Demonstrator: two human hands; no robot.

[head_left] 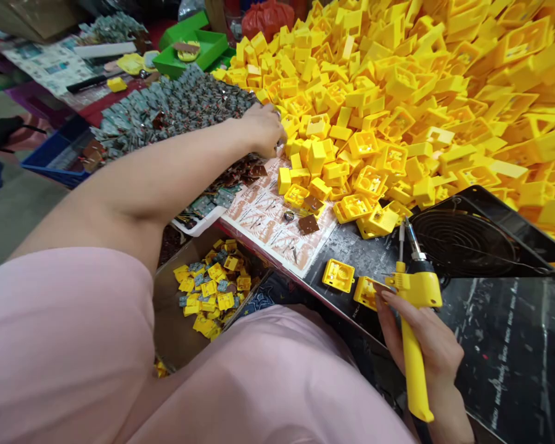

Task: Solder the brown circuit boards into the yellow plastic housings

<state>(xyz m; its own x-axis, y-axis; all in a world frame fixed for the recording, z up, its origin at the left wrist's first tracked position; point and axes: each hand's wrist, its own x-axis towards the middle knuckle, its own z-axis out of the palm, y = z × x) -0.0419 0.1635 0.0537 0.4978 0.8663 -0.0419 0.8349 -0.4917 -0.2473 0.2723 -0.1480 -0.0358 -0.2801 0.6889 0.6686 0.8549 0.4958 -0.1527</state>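
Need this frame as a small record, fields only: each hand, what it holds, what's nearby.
left hand: at the edge of a heap of yellow plastic housings, beside a heap of grey metal parts; any hold is hidden
right hand: holds a yellow soldering iron
nearest right hand: two loose yellow housings
cardboard box: contains yellow pieces fitted with grey metal parts
also present: black fan, printed paper sheet, green tray
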